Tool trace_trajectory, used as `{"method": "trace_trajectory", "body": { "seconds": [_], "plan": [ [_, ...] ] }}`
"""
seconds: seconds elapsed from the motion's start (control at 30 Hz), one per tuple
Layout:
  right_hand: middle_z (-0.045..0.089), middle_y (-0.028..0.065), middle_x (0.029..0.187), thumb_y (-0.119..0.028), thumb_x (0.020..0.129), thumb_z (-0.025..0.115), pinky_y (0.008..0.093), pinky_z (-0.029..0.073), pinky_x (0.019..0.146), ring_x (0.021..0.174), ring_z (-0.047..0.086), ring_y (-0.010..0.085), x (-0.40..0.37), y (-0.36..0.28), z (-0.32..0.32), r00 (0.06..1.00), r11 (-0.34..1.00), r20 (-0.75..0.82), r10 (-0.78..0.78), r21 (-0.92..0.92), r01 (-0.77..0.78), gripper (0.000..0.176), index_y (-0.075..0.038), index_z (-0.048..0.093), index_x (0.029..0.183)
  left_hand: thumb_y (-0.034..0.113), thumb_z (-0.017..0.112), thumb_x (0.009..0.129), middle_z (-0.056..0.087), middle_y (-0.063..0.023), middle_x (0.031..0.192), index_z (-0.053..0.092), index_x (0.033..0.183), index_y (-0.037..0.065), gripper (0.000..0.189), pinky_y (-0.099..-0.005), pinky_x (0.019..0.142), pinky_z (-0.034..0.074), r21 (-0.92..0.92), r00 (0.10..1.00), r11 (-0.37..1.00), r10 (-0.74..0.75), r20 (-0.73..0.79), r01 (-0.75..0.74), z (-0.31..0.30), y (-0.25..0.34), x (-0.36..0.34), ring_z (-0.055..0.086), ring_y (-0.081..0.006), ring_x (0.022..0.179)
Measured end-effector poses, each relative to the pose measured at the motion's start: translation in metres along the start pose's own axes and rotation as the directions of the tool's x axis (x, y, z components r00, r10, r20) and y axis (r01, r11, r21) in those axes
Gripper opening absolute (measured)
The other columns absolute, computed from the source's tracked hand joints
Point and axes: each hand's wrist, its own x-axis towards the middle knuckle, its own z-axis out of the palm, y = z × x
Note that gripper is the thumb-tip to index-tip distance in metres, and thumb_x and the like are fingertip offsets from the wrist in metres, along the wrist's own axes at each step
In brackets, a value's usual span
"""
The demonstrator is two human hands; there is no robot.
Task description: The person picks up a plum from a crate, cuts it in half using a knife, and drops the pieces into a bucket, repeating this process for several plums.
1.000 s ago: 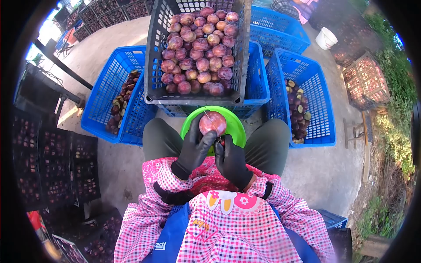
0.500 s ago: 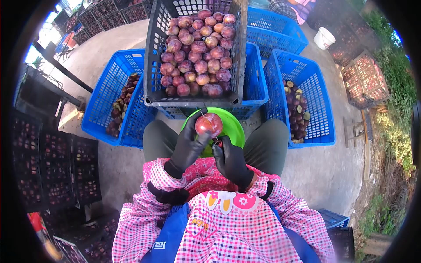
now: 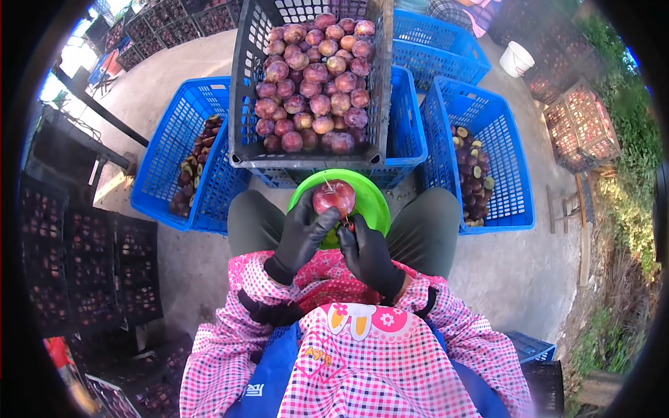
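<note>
Over a lime-green basin [image 3: 377, 206] between the knees, my left hand [image 3: 302, 233], in a black glove, grips a red plum [image 3: 334, 197] with its fingers round the side and thumb in front. My right hand [image 3: 367, 252], also gloved in black, is closed just below the fruit on a small tool with a red part [image 3: 350, 224]; thin metal shows beside the plum, and the rest of the tool is hidden by the fingers. Right ahead, a black crate [image 3: 240, 90] full of whole plums [image 3: 316, 73] rests on a blue crate [image 3: 406, 139].
Blue crates stand at the left [image 3: 157, 157] and right [image 3: 498, 139], each holding cut plums. Stacked dark crates [image 3: 90, 265] fill the left side. A white bucket [image 3: 516, 60] and part of another person [image 3: 453, 12] are at the back right.
The plum has turned slightly in my left hand, and the left fingers have shifted around it. My right hand stays close beneath it.
</note>
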Motion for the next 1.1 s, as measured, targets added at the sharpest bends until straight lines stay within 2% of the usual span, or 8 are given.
{"method": "trace_trajectory", "body": {
  "seconds": [0.13, 0.17, 0.23, 0.43, 0.53, 0.97, 1.07, 1.1],
  "plan": [
    [0.062, 0.0203, 0.072, -0.022, 0.101, 0.053, 0.0430, 0.044, 0.055, 0.062, 0.062, 0.0390, 0.009, -0.009, -0.013, 0.914, 0.794, 0.288, 0.286, 0.462, -0.394, 0.020, -0.002, 0.055, 0.099, 0.029, 0.068, 0.093, 0.057, -0.0112, 0.120, 0.051, 0.131, 0.005, 0.049, -0.0390, 0.100, 0.044, 0.703, 0.914, 0.627, 0.397, 0.083, -0.337, -0.020, -0.011, 0.011, 0.057, -0.0292, 0.114],
    [0.063, 0.0159, 0.073, -0.021, 0.100, 0.056, 0.0395, 0.045, 0.057, 0.062, 0.062, 0.0306, 0.007, -0.018, -0.022, 0.990, 0.993, 0.081, 0.113, 0.028, -0.116, 0.020, -0.001, 0.057, 0.095, 0.028, 0.067, 0.094, 0.057, -0.0098, 0.117, 0.053, 0.128, 0.006, 0.044, -0.0397, 0.098, 0.045, 0.779, 0.895, 0.510, 0.423, 0.143, -0.365, -0.029, -0.011, 0.013, 0.057, -0.0292, 0.113],
    [0.062, 0.0093, 0.075, -0.019, 0.098, 0.060, 0.0370, 0.046, 0.059, 0.064, 0.060, 0.0220, -0.002, -0.008, -0.035, 0.964, 0.953, -0.195, -0.180, -0.276, 0.123, 0.017, -0.002, 0.060, 0.095, 0.029, 0.063, 0.097, 0.057, -0.0086, 0.115, 0.056, 0.125, 0.006, 0.037, -0.0404, 0.098, 0.045, -0.433, 0.968, 0.902, 0.114, 0.223, -0.006, -0.024, -0.016, 0.010, 0.056, -0.0282, 0.113],
    [0.064, 0.0109, 0.106, -0.010, 0.081, 0.077, 0.0318, 0.051, 0.084, 0.095, 0.063, 0.0198, 0.026, 0.045, -0.023, 0.949, 0.864, 0.067, 0.309, 0.397, -0.310, 0.052, 0.001, 0.052, 0.125, 0.029, 0.038, 0.108, 0.059, -0.0034, 0.112, 0.053, 0.117, 0.006, 0.029, -0.0325, 0.082, 0.049, -0.695, 0.959, 0.699, 0.044, 0.278, 0.170, 0.024, -0.034, -0.001, 0.060, -0.0140, 0.093],
    [0.065, 0.0104, 0.101, -0.008, 0.080, 0.077, 0.0310, 0.053, 0.082, 0.089, 0.065, 0.0191, 0.033, -0.005, -0.020, 0.964, 0.932, -0.024, 0.264, 0.263, -0.249, 0.050, 0.001, 0.054, 0.123, 0.034, 0.036, 0.108, 0.061, -0.0051, 0.106, 0.057, 0.120, 0.003, 0.039, -0.0311, 0.087, 0.048, 0.558, 0.953, 0.828, 0.209, -0.220, -0.052, 0.026, -0.033, -0.004, 0.059, -0.0133, 0.093],
    [0.066, 0.0121, 0.100, -0.012, 0.077, 0.079, 0.0356, 0.053, 0.080, 0.090, 0.066, 0.0236, 0.039, -0.034, -0.035, 0.965, 0.978, 0.160, -0.210, 0.039, 0.207, 0.049, -0.001, 0.058, 0.119, 0.058, 0.028, 0.103, 0.058, -0.0044, 0.063, 0.063, 0.089, 0.012, 0.059, -0.0297, 0.043, 0.040, 0.044, 0.954, 0.961, -0.263, -0.146, 0.272, 0.013, -0.032, -0.008, 0.050, -0.0127, 0.046],
    [0.064, 0.0137, 0.088, -0.034, 0.072, 0.083, 0.0416, 0.051, 0.067, 0.077, 0.065, 0.0329, 0.052, -0.030, -0.046, 0.886, 0.847, 0.242, -0.395, -0.278, 0.453, 0.045, -0.007, 0.069, 0.105, 0.045, 0.038, 0.104, 0.065, -0.0019, 0.084, 0.063, 0.112, 0.015, 0.040, -0.0276, 0.045, 0.044, -0.014, 0.974, 0.975, 0.221, -0.059, -0.222, 0.009, -0.033, -0.009, 0.052, -0.0104, 0.048],
    [0.062, 0.0134, 0.092, -0.029, 0.070, 0.086, 0.0399, 0.048, 0.067, 0.080, 0.064, 0.0286, 0.053, -0.037, -0.051, 0.841, 0.785, 0.288, -0.458, -0.313, 0.534, 0.044, -0.006, 0.063, 0.099, 0.035, 0.047, 0.104, 0.067, -0.0051, 0.103, 0.061, 0.117, 0.008, 0.034, -0.0281, 0.076, 0.053, -0.079, 0.978, 0.977, -0.189, 0.090, 0.196, -0.002, -0.037, -0.020, 0.065, -0.0115, 0.089]
  ]
}}
